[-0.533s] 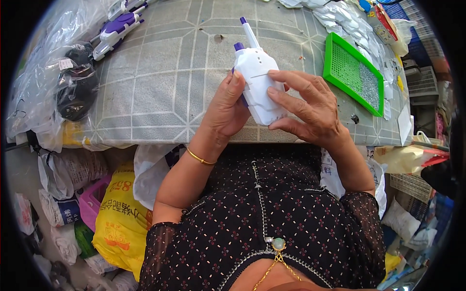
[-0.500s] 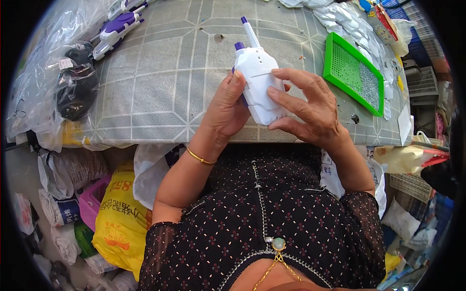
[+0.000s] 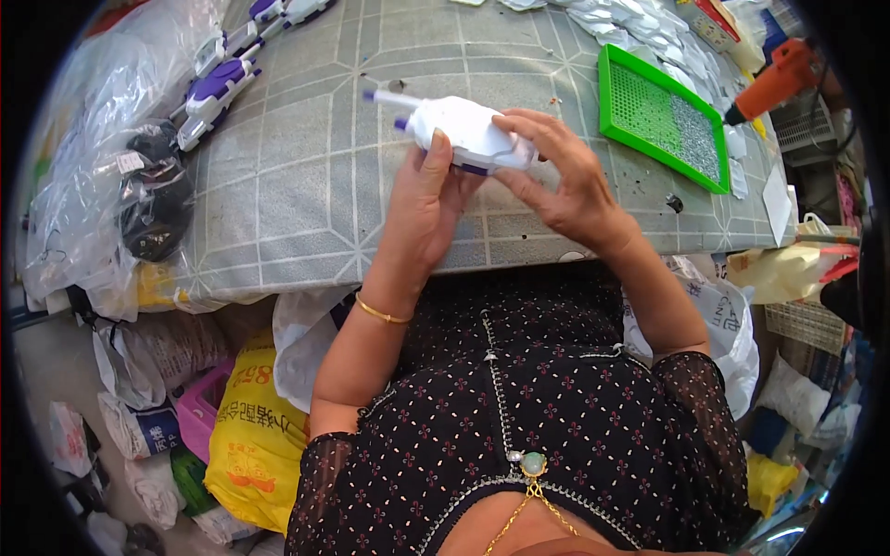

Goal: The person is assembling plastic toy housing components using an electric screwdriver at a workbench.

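White and purple toy walkie-talkie (image 3: 459, 128) held up over the near side of the desk (image 3: 306, 222), between the two hands. Long axis slants: antenna (image 3: 394, 97) aims between nine and ten o'clock, base end toward four. White face turned up, purple showing along the near edge.

Left hand (image 3: 434, 181) closed on the antenna half, thumb pressed at the near edge, palm below. Toy lies at about one o'clock from that wrist. Right hand (image 3: 567, 181) has the base end, fingers arched over the white face, thumb low at the near edge; toy at ten from there.

Green tray (image 3: 607, 93) with small silver bits sits at two o'clock from the right hand, the nearer of the two. Orange tool (image 3: 783, 79) hangs farther out, also near two. Similar toys (image 3: 218, 88): ten o'clock from the left hand.
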{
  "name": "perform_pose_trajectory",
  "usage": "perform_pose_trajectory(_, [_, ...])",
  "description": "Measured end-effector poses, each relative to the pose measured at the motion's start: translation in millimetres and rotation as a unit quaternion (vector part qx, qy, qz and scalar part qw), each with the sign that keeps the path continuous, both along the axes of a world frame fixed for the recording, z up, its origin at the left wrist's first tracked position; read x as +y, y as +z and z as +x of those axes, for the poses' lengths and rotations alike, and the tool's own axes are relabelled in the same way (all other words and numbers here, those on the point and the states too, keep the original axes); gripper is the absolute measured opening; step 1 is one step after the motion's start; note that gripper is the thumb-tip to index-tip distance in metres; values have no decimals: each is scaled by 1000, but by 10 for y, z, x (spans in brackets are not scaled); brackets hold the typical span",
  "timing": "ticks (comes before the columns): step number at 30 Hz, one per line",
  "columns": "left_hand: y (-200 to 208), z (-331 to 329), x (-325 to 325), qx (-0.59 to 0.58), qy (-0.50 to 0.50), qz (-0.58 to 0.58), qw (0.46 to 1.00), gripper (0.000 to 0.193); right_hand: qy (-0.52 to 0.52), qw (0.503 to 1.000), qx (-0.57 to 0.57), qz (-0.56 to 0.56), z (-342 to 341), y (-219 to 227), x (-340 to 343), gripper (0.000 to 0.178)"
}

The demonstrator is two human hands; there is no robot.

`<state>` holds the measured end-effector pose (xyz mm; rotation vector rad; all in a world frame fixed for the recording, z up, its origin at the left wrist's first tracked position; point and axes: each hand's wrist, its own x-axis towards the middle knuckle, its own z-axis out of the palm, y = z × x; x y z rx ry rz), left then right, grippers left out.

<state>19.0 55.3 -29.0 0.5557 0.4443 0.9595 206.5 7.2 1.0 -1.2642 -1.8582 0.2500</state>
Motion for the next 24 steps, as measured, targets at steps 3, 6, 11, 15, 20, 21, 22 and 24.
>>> perform_pose_trajectory(3, [297, -177, -204, 222, -94, 14, 970, 40, -1, 996, 33, -86, 360, 25, -32, 51])
perform_pose_trajectory(6, [441, -215, -301, 448, -24, 294, 844, 38, 31, 994, -13, -99, 644, -53, -48, 42])
perform_pose_trajectory(11, [514, 240, 110, 491, 133, 716, 478, 58, 90, 993, -33, -70, 730, -160, -68, 44])
perform_pose_trajectory(15, [190, 418, 295, 501, -25, 688, 525, 59, 2, 992, -101, 71, 693, -17, -373, 32])
perform_pose_trajectory(20, [47, 408, 239, 501, 32, 703, 505, 62, -342, 878, -23, 334, 1143, 484, -980, 27])
perform_pose_trajectory(21, [37, 427, 222, 503, 42, 704, 500, 62, -345, 850, -5, 399, 1345, 501, -892, 42])
perform_pose_trajectory(22, [35, 452, 235, 507, 55, 704, 494, 63, -332, 867, 137, 344, 1395, 575, -811, 60])
perform_pose_trajectory(24, [52, 515, 232, 505, 48, 703, 499, 63, -238, 916, 242, 213, 1645, 605, -573, 70])
